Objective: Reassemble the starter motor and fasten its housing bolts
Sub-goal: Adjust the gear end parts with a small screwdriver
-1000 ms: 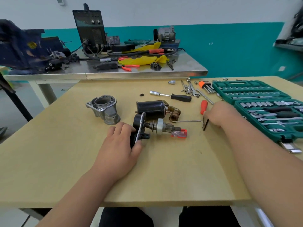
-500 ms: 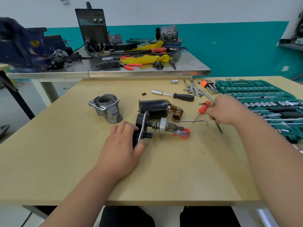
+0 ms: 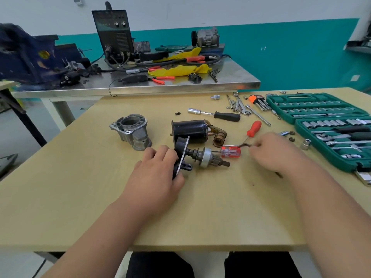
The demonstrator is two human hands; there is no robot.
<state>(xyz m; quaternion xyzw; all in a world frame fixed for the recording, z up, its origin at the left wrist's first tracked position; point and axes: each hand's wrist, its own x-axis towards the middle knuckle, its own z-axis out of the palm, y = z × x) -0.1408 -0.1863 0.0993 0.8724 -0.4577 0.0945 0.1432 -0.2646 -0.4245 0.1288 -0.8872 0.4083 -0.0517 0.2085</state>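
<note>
Starter motor [image 3: 206, 155] mid-table in left hand [image 3: 156, 177]; right hand [image 3: 275, 151] w/ tool [image 3: 279, 174].

Tabletop [image 3: 210, 217] open near edge, motor parts [image 3: 205, 157] crowd centre

Left hand [image 3: 158, 173] grips the end plate [image 3: 183, 152] of the pinion shaft assembly [image 3: 206, 156], just in front of the black motor body [image 3: 189, 130]. Right hand [image 3: 275, 151], right of the body, holds a thin dark tool [image 3: 279, 174]. Aluminium housing [image 3: 132, 131] stands left of the body.
</note>
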